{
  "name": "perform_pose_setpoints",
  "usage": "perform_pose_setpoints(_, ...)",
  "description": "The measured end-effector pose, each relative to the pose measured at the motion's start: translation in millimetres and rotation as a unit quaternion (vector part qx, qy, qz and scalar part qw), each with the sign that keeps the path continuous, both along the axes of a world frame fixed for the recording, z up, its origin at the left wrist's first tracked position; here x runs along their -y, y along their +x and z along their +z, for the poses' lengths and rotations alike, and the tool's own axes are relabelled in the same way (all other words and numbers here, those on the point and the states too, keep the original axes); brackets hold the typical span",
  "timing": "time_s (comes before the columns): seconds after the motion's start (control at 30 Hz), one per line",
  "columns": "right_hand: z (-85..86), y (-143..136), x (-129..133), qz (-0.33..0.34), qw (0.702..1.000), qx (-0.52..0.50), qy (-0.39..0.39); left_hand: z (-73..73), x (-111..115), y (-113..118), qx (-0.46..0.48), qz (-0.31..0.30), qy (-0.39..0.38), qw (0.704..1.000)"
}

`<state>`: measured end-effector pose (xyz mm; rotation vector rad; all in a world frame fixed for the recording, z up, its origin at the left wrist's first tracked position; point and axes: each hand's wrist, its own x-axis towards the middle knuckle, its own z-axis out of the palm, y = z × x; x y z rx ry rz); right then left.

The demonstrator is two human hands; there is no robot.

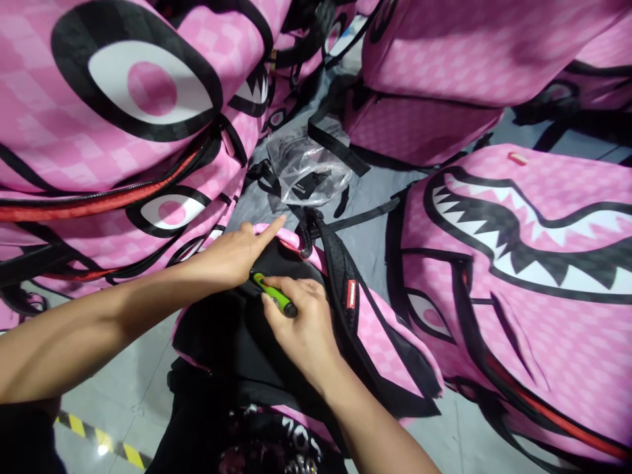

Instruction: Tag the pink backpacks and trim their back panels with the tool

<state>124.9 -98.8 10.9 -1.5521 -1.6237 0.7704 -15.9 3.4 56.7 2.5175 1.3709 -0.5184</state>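
A pink and black backpack (390,336) lies in front of me with its black inner side facing up. My right hand (303,316) is closed around a green tool with a dark end (276,296), whose far tip meets the black fabric near my left hand. My left hand (237,253) rests at the top edge of this bag, index finger stretched out along the pink trim; its other fingers are bent and partly hidden, and I see nothing held in it. A black strap with a red label (351,294) runs down the bag's right side.
Large pink backpacks with eye prints (153,85) are piled at the left. Another with a toothed mouth print (533,230) lies at the right, and more stand behind. A clear plastic bag (311,164) lies beyond my hands among loose black straps.
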Motion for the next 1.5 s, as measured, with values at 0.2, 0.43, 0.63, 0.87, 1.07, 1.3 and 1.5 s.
perform_pose_setpoints(0.2, -1.2, 3.6, -2.7, 0.01, 0.998, -0.043, -0.039, -5.5, -1.5, -1.6, 0.006, -0.007, 0.005, 1.0)
perform_pose_setpoints(0.43, -1.1, -0.4, -3.9, 0.017, 0.998, -0.034, -0.057, -2.7, -1.2, -1.2, 0.016, -0.01, -0.004, 1.0)
perform_pose_setpoints(0.63, 53.4, 61.9, -11.5, -0.001, 0.995, -0.096, 0.009, -4.6, -1.7, -2.4, 0.033, 0.003, -0.018, 0.999)
perform_pose_setpoints(0.87, 7.8, 117.4, -165.9, -0.08, 0.965, 0.246, -0.039, -2.8, -6.2, 3.8, 0.024, 0.014, -0.04, 0.999)
perform_pose_setpoints(1.07, -49.7, 97.5, -263.1, -0.096, 0.95, 0.257, -0.148, -1.0, -5.4, 7.9, 0.003, 0.032, -0.031, 0.999)
perform_pose_setpoints(1.3, -49.4, 122.4, -248.8, -0.12, 0.932, 0.298, -0.168, -1.7, -10.9, 5.2, 0.01, 0.02, -0.039, 0.999)
perform_pose_setpoints(1.5, -28.0, 124.3, -214.3, -0.117, 0.927, 0.34, -0.109, 4.7, -9.1, 4.4, 0.031, 0.013, -0.041, 0.999)
